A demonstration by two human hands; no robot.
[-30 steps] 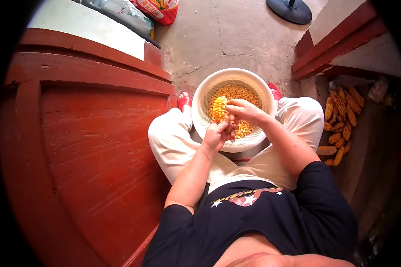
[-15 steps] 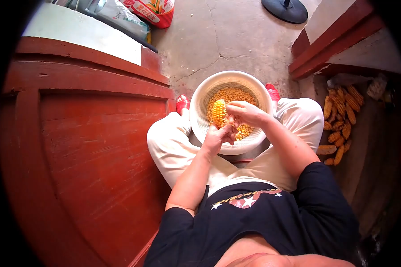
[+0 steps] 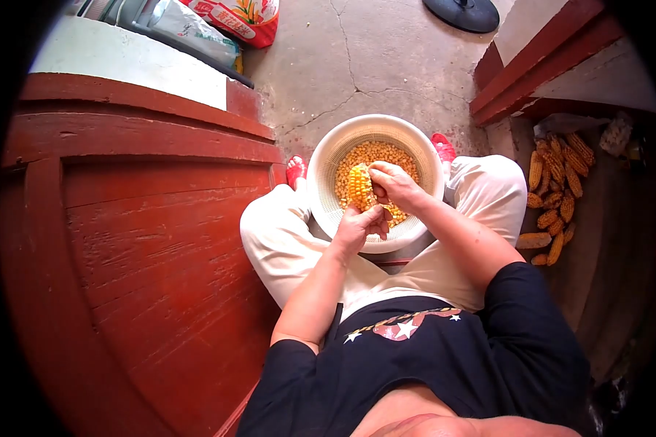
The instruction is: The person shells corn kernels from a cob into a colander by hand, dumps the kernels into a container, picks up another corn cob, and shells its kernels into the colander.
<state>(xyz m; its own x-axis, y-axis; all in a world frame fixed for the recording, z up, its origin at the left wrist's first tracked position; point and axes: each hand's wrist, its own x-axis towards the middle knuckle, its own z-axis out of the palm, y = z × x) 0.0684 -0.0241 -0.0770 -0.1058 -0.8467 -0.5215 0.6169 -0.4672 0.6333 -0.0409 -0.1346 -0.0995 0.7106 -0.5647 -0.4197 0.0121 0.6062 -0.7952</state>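
An ear of corn (image 3: 359, 185), yellow and partly stripped along its right side, is held upright over a white plastic basket (image 3: 326, 207) between my knees. Around its lower end my left hand (image 3: 357, 227) is closed. My right hand (image 3: 395, 183) presses curled fingers against the cob's right edge, near the top. Loose corn kernels (image 3: 380, 153) cover the bottom of the basket. The fingertips of the right hand are partly hidden behind its back.
Several ears of corn (image 3: 556, 175) lie piled on the floor at right. A red wooden door (image 3: 160, 247) stands close on my left. Bags, one red (image 3: 251, 22), sit at upper left. A round black base (image 3: 463, 13) stands on the cracked concrete floor (image 3: 393, 65).
My right hand has moved slightly up along the cob, its fingers now nearer the top. The left hand keeps its hold. The whole view has shifted a little.
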